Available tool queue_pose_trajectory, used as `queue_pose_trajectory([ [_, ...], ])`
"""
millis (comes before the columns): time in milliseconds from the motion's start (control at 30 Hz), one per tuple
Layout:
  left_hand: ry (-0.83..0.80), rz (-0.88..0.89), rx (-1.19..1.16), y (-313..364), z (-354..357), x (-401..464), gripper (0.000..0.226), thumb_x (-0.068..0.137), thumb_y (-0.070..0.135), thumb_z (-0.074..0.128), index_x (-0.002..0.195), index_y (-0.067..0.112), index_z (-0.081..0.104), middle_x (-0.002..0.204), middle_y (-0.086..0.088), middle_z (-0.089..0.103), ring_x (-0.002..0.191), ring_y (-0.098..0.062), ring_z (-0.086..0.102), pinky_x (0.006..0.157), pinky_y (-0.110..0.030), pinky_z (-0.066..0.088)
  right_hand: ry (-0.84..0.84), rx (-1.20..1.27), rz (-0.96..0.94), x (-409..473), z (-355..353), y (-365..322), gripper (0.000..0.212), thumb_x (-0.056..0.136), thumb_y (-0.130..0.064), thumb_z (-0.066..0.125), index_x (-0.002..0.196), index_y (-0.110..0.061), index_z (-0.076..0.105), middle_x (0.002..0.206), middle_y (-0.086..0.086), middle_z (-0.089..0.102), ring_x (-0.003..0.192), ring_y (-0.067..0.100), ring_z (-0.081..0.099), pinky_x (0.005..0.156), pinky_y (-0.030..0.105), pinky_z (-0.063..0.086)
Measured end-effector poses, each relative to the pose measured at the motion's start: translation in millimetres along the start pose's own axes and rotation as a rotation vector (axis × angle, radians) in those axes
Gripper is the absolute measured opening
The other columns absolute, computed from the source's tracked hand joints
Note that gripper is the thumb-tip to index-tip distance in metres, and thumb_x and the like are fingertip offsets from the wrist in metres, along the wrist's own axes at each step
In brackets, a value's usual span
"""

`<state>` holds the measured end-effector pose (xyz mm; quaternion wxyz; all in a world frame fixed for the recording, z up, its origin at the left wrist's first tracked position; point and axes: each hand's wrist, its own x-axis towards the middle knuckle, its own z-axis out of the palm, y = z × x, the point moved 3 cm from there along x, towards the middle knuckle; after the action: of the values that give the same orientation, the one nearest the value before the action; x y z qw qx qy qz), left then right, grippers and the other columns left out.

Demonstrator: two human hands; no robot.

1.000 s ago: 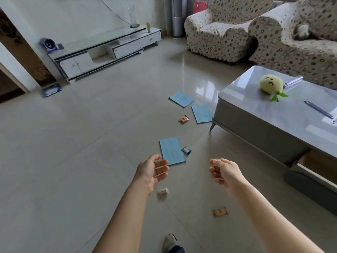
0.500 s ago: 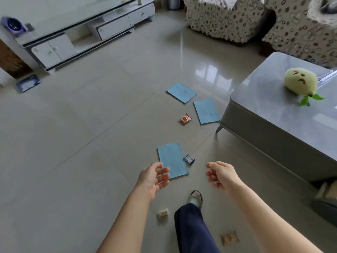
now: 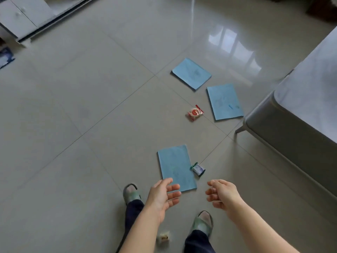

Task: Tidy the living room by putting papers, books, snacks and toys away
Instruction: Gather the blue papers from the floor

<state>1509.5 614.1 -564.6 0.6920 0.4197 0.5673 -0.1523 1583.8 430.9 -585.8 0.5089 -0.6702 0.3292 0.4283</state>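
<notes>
Above nearest blue paper [image 3: 176, 168], both hands, seemingly empty.

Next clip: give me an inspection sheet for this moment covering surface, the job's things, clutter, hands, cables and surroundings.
Surface: glossy tiled floor, window glare.
Job's things: three blue papers on the floor, near paper, middle paper, far paper; red snack packet; blue-white snack packet beside the near paper; pale snack between the feet.
Clutter: nothing seen.
Hands: left hand and right hand open, empty, above the floor.
Cables: nothing seen.
Surroundings: grey coffee table right; white cabinet far left.
</notes>
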Motion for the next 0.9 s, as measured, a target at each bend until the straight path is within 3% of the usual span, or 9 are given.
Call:
queue_pose_trajectory([
  [267,-0.005,-0.059,0.185,-2.7,8.3,183.0,0.013,0.097,0.019,0.05,0.103,0.012,0.059,0.09,-0.011,0.068,0.071,-0.022,0.064,0.061,-0.031,0.052,0.002,0.046,0.049,143.6,72.8,8.9,0.011,0.095,-0.015,0.051,0.097,-0.011,0.062,0.075,0.012,0.064,0.058,0.022,0.058,0.049,0.024,0.041],
  [467,0.079,-0.066,0.416,-34.5,-18.1,332.7,0.01,0.093,0.011,0.047,0.096,0.01,0.056,0.077,-0.006,0.056,0.06,-0.015,0.047,0.052,-0.026,0.039,-0.008,-0.136,0.053,273.3,111.8,47.1,0.022,0.094,-0.007,0.046,0.105,-0.006,0.065,0.078,0.009,0.052,0.069,0.018,0.043,0.055,0.025,0.034],
  [567,0.105,-0.026,0.689,-68.7,-38.3,393.3,0.029,0.091,0.015,0.051,0.119,0.012,0.056,0.115,-0.009,0.063,0.091,-0.021,0.058,0.076,-0.027,0.046,-0.02,-0.33,0.062,334.3,122.1,73.7,0.025,0.094,-0.008,0.048,0.112,-0.002,0.065,0.081,0.006,0.049,0.069,0.017,0.04,0.057,0.025,0.033],
  [633,0.13,-0.019,0.848,-88.0,-48.5,418.6,0.046,0.089,0.015,0.054,0.133,0.009,0.045,0.136,-0.008,0.049,0.115,-0.026,0.054,0.095,-0.03,0.044,-0.067,-0.511,0.098,368.0,130.4,93.8,0.034,0.093,-0.012,0.05,0.123,0.004,0.058,0.086,0.008,0.053,0.069,0.016,0.047,0.059,0.025,0.037],
  [667,0.15,-0.019,0.873,-96.5,-52.0,428.3,0.052,0.089,0.014,0.055,0.138,0.006,0.039,0.141,-0.009,0.041,0.122,-0.027,0.05,0.098,-0.03,0.04,-0.077,-0.619,0.119,381.2,133.0,104.2,0.039,0.093,-0.015,0.051,0.129,0.002,0.053,0.099,0.011,0.057,0.081,0.02,0.055,0.068,0.027,0.043],
  [700,0.179,-0.023,0.871,-103.7,-54.9,438.6,0.058,0.089,0.013,0.056,0.142,0.004,0.032,0.146,-0.01,0.034,0.127,-0.028,0.046,0.1,-0.03,0.038,-0.05,-0.738,0.118,392.8,134.3,112.3,0.045,0.093,-0.018,0.051,0.135,-0.002,0.047,0.122,0.014,0.055,0.104,0.025,0.056,0.085,0.029,0.045],
  [767,0.241,-0.057,0.749,-114.5,-57.1,456.1,0.069,0.09,0.015,0.059,0.147,0.004,0.023,0.151,-0.011,0.029,0.133,-0.028,0.04,0.102,-0.031,0.035,0.017,-0.828,0.091,410.2,136.1,126.6,0.055,0.092,-0.021,0.05,0.143,-0.011,0.032,0.15,0.013,0.03,0.136,0.032,0.031,0.11,0.032,0.027],
  [833,0.277,-0.111,0.505,-122.1,-56.0,469.7,0.07,0.091,0.024,0.061,0.147,0.006,0.025,0.149,-0.011,0.036,0.129,-0.027,0.044,0.097,-0.03,0.036,0.021,-0.789,0.083,419.7,139.2,135.6,0.063,0.091,-0.02,0.05,0.147,-0.015,0.021,0.156,0.009,0.016,0.142,0.032,0.016,0.114,0.035,0.019],
  [900,0.294,-0.167,0.303,-126.4,-54.2,478.7,0.056,0.089,0.031,0.065,0.133,0.007,0.038,0.138,-0.016,0.05,0.1,-0.025,0.057,0.083,-0.028,0.04,0.0,-0.773,0.102,425.7,140.5,143.4,0.067,0.09,-0.021,0.051,0.148,-0.017,0.018,0.158,0.006,0.009,0.143,0.032,0.013,0.114,0.036,0.018],
])
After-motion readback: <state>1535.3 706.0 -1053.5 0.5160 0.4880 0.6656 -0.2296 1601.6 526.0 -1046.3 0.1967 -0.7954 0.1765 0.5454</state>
